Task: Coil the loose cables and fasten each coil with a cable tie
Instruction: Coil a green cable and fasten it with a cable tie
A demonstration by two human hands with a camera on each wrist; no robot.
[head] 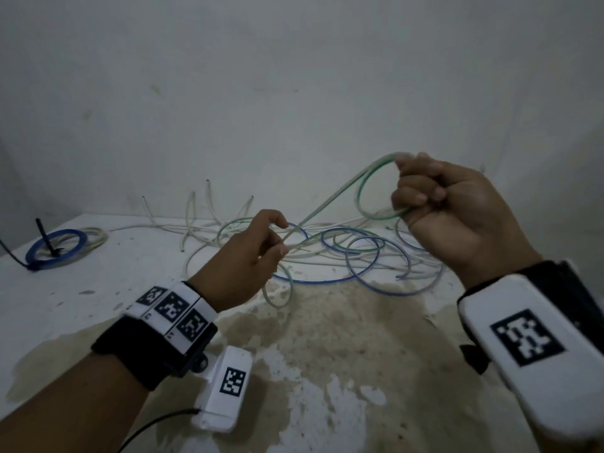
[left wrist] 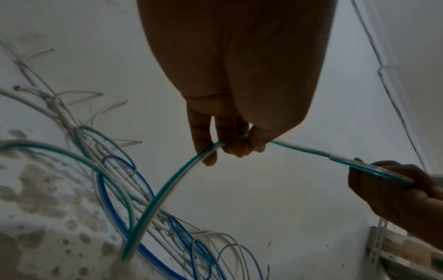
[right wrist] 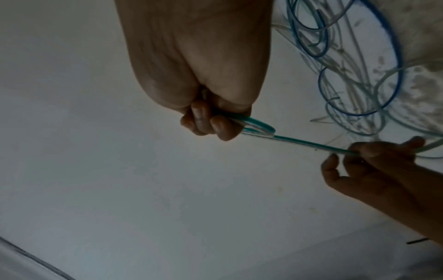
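A green-and-white cable (head: 330, 201) runs taut between my two hands above the table. My right hand (head: 421, 191) is raised and grips a small loop of that cable (right wrist: 258, 127) in its fist. My left hand (head: 277, 238) is lower and pinches the same cable (left wrist: 299, 149) between thumb and fingers. From there the cable drops into a tangle of loose blue, green and white cables (head: 343, 253) on the table. A finished blue-and-white coil (head: 58, 248) with a black cable tie (head: 44, 237) lies at the far left.
The white table (head: 108, 299) has a large brownish worn patch (head: 327, 338) near me. A plain wall (head: 294, 93) stands right behind the cables. A thin black lead (head: 157, 423) trails from my left wrist unit. A slotted metal rack (left wrist: 383, 244) shows in the left wrist view.
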